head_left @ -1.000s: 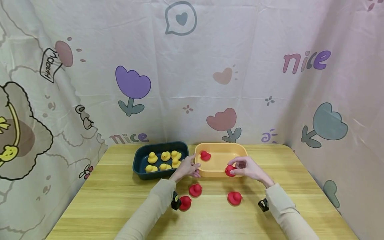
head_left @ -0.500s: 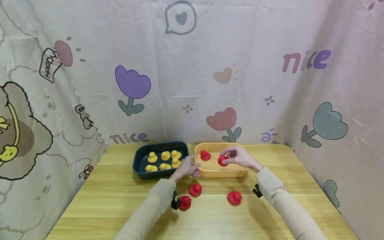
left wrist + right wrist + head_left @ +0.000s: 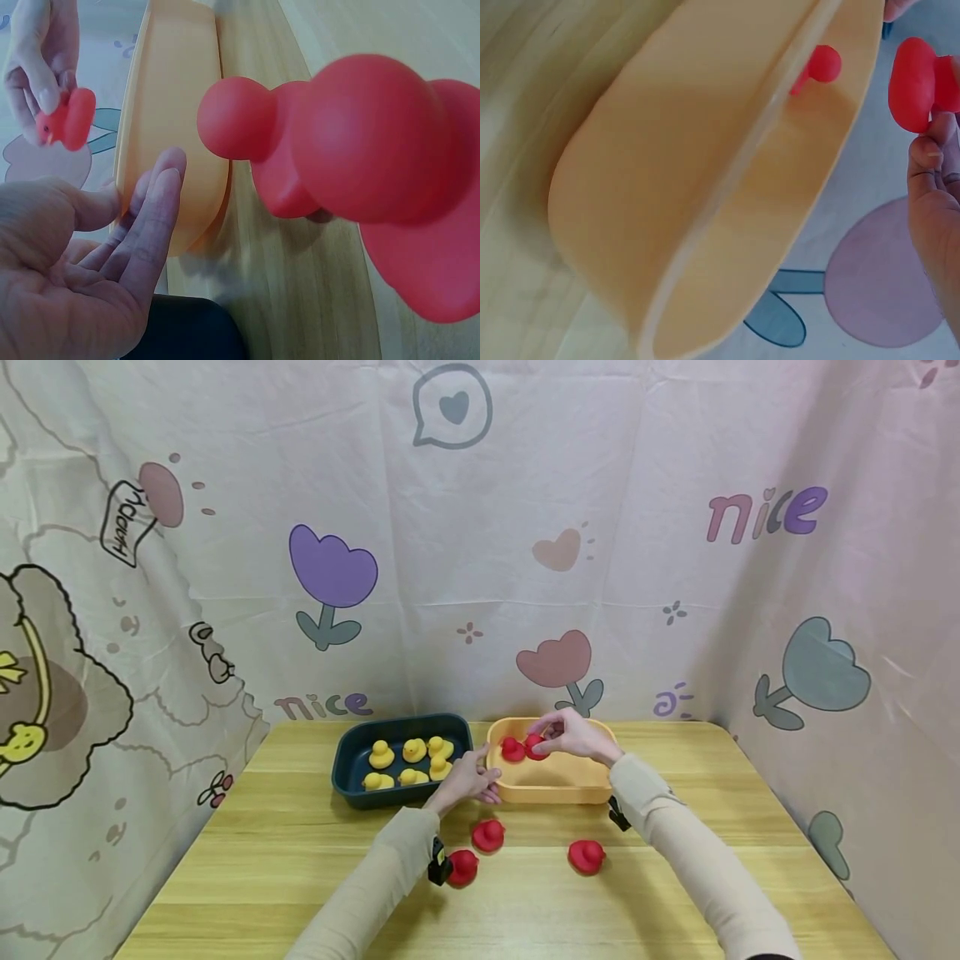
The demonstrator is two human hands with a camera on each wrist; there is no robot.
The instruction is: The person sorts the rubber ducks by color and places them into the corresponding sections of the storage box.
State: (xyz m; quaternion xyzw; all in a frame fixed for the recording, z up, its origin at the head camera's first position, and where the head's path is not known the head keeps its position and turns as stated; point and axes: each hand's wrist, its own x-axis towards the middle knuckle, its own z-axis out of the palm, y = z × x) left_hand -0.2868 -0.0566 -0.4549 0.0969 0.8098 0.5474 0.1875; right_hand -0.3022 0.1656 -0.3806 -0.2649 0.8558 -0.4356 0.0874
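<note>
The right hand (image 3: 573, 737) pinched a small red duck (image 3: 535, 746) between thumb and fingertips, holding it over the far left part of the orange tub (image 3: 555, 792), just beside a second red duck (image 3: 512, 749) already sitting inside. In the left wrist view the held duck (image 3: 67, 120) hung from those fingertips (image 3: 46, 99), gripped at its back and side. The left hand (image 3: 471, 778) rested against the tub's near left corner, fingers straight and loosely together, thumb apart, holding nothing.

The duck looked light and hollow, probably soft rubber that gives under a squeeze and is smooth enough to slip. A gentle pinch across the fat body, as here, seemed the safest hold; the round head would roll out of the fingers.

Nearer than the fingers, three more red ducks (image 3: 488, 835) stood on the wooden table (image 3: 262, 860). Beyond the left hand's knuckles a dark tub (image 3: 352, 789) held yellow ducks (image 3: 412, 750).
</note>
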